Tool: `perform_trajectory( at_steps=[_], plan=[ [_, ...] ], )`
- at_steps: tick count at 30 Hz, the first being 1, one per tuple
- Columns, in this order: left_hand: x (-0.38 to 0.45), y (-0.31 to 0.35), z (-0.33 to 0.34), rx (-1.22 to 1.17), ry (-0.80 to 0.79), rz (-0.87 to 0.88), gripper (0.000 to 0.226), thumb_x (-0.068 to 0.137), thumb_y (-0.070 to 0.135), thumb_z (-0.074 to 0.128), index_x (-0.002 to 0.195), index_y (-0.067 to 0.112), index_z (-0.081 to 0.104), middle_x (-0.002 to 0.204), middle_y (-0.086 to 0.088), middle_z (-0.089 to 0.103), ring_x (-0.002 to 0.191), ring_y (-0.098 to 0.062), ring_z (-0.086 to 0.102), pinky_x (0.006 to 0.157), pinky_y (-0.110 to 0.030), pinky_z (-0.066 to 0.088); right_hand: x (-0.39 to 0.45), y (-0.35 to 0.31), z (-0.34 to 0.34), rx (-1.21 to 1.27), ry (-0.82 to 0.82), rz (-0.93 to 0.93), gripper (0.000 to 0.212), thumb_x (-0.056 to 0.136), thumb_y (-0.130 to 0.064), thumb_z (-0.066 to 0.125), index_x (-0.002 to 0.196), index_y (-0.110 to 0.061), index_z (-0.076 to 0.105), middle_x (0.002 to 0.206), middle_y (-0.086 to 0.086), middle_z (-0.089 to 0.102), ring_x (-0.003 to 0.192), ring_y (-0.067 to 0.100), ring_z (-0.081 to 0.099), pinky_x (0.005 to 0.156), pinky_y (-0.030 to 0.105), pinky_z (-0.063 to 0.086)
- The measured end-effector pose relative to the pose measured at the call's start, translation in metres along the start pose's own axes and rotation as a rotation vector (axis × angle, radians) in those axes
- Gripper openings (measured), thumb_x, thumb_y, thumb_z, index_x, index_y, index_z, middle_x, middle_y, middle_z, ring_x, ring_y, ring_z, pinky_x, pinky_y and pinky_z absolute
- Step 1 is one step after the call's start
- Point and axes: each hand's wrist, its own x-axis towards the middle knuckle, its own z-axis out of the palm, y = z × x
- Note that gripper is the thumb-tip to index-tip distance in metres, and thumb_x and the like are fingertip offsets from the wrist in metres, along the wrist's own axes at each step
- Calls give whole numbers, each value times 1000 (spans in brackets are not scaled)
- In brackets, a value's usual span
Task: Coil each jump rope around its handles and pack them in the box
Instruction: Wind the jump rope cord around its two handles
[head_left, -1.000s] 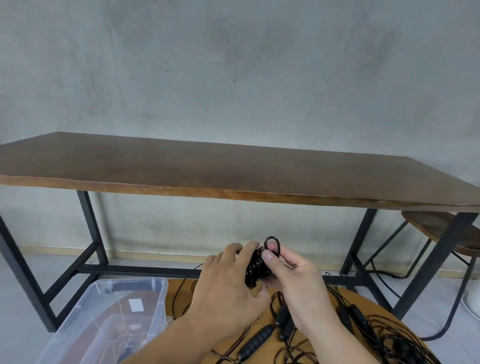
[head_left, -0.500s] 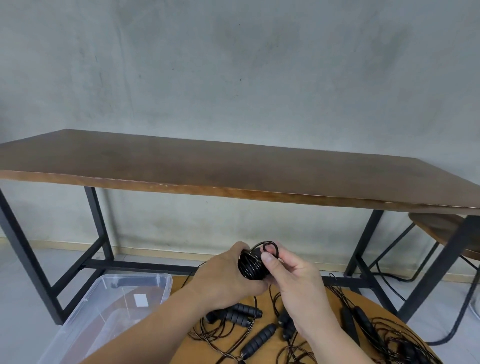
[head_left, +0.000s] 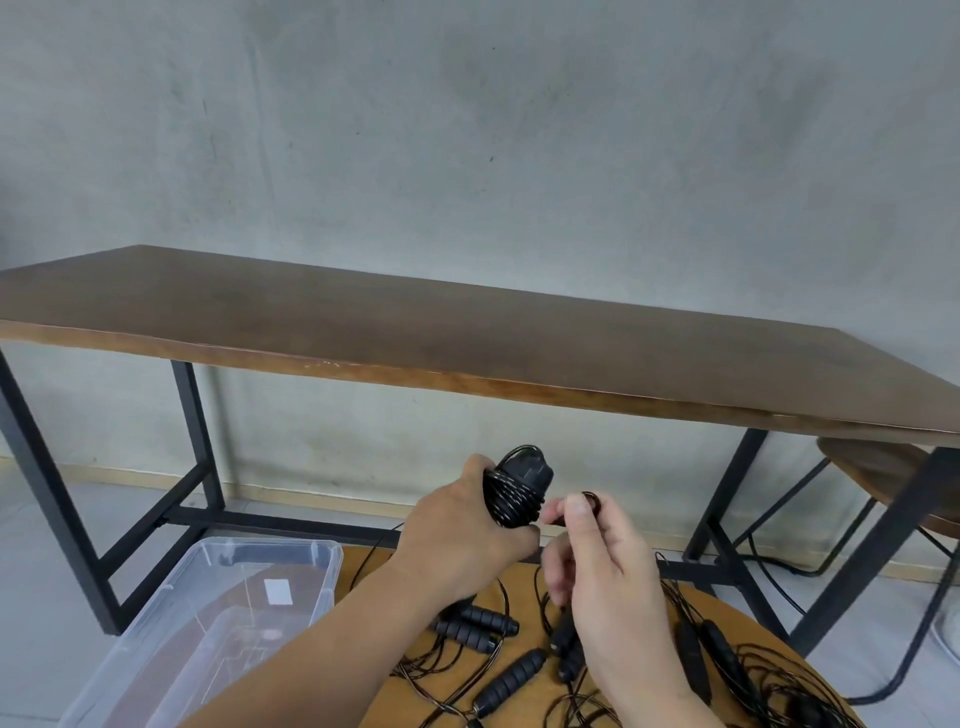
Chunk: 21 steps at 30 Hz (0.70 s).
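Note:
My left hand (head_left: 462, 535) grips a black jump rope bundle (head_left: 517, 491), its cord wound tightly around the handles. Just to its right, my right hand (head_left: 597, 561) pinches the short free end of that cord (head_left: 587, 501) between thumb and forefinger. Below the hands, several loose black jump ropes (head_left: 511, 675) with ribbed handles and tangled cords lie on a round wooden table (head_left: 524, 582). A clear plastic box (head_left: 218, 613) stands open at the lower left, beside the round table.
A long dark wooden table (head_left: 467, 338) on black metal legs stands behind, against a grey wall. A round wooden stool (head_left: 893, 478) sits under its right end. Black cables (head_left: 779, 587) trail on the floor at the right.
The camera tilted down and left. My right hand drew away to the right from the bundle, pulling the cord's end out with it. My left hand kept holding the coiled rope.

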Motion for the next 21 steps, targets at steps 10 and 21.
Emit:
perform_trajectory(
  at_steps=[10,21],
  plan=[
    [7,-4,3,276,47,52,70,78,60,65,134,34,31,108,7,62,94,-18,63,80,-33,50,-5,2,14,-197,-100,-50,36,101,-43,31,78,-24,53,60,-16,47,57,5,41,53,18,32],
    [-7,-6,4,537,242,212,58,86,70,45,123,31,25,101,7,48,79,-17,61,61,-27,38,12,-11,1,-405,-206,-256,38,90,-51,42,105,-34,72,96,-20,51,97,-2,54,76,8,44]
  ],
)
